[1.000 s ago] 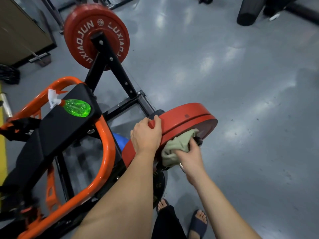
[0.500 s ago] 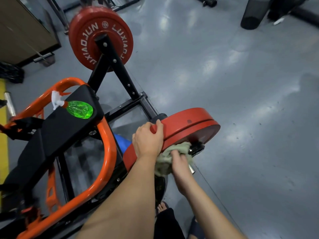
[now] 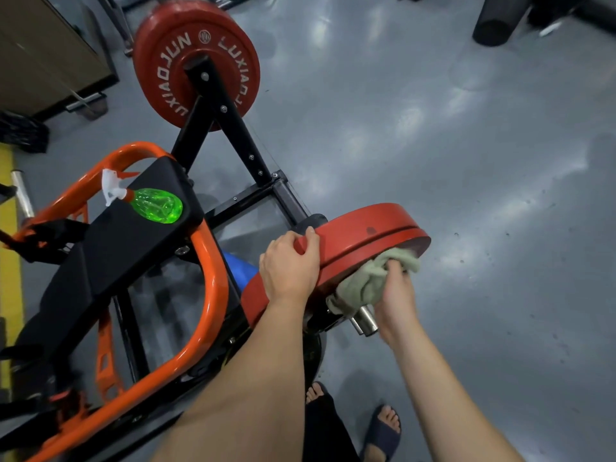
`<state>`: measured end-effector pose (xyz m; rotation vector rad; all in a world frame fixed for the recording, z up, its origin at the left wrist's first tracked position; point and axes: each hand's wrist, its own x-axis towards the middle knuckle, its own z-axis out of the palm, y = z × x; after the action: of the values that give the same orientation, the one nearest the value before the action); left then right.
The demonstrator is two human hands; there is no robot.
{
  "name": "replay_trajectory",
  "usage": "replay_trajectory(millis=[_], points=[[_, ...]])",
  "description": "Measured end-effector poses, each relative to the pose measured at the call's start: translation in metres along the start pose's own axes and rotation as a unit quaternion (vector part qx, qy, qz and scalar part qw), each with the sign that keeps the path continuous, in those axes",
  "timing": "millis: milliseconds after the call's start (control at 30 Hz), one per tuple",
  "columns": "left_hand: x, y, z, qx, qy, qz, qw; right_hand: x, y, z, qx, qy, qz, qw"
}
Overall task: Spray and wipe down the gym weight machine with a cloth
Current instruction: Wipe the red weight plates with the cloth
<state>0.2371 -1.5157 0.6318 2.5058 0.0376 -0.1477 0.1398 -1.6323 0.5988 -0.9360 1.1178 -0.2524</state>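
A red weight plate [image 3: 363, 233] sits on the near sleeve of the black and orange weight machine [image 3: 206, 295]. My left hand [image 3: 290, 265] grips the plate's rim from above, fingers curled over the edge. My right hand [image 3: 395, 291] holds a bunched pale green cloth [image 3: 366, 281] against the plate's outer face, just above the steel sleeve end [image 3: 365, 320]. A green spray bottle [image 3: 155, 205] with a white trigger lies on its side on the machine's black pad [image 3: 126, 241].
A second red plate [image 3: 196, 61] hangs on the far sleeve. A brown cabinet [image 3: 40, 51] stands at the top left and a black foam roller [image 3: 496, 21] at the top right. My sandalled feet [image 3: 383, 428] stand on the grey floor [image 3: 466, 161].
My right hand has carried the cloth from the plate's near lower face out toward its far edge. My left hand has kept its grip on the rim.
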Motion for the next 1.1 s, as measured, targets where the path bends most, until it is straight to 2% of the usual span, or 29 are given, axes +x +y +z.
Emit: replay_trajectory(millis=[100,200,300,400,433,533,633,733,800,1100], points=[[0.001,-0.001,0.000,-0.003,-0.002,-0.003,1.000,-0.037,0.024,0.029,-0.094,-0.051,0.068,0.992],[0.000,-0.001,0.000,-0.009,0.000,0.003,1.000,-0.061,0.035,0.035,-0.083,-0.105,0.065,0.989],[0.000,-0.003,0.001,-0.007,-0.005,-0.001,1.000,-0.041,0.019,0.023,-0.071,-0.018,0.002,0.997],[0.002,-0.005,0.001,-0.009,0.000,0.004,1.000,-0.003,-0.013,0.003,0.090,0.040,-0.033,0.995],[0.002,-0.006,0.002,-0.009,0.001,0.005,1.000,0.004,-0.022,0.000,0.107,0.045,-0.034,0.993],[0.003,-0.008,0.003,-0.011,0.002,0.005,1.000,-0.001,-0.022,0.007,0.055,0.036,0.006,0.998],[0.004,-0.010,0.003,-0.017,0.005,0.009,1.000,-0.035,0.010,0.025,-0.087,-0.001,0.050,0.995],[0.003,-0.013,0.002,-0.029,0.010,0.024,0.999,-0.062,0.032,0.029,-0.143,-0.054,-0.001,0.988],[0.002,-0.016,0.000,-0.039,0.012,0.030,0.999,-0.062,0.030,0.023,-0.153,-0.059,-0.042,0.985],[0.000,-0.058,-0.007,-0.105,0.030,0.016,0.994,-0.039,0.016,-0.004,-0.108,0.013,-0.163,0.981]])
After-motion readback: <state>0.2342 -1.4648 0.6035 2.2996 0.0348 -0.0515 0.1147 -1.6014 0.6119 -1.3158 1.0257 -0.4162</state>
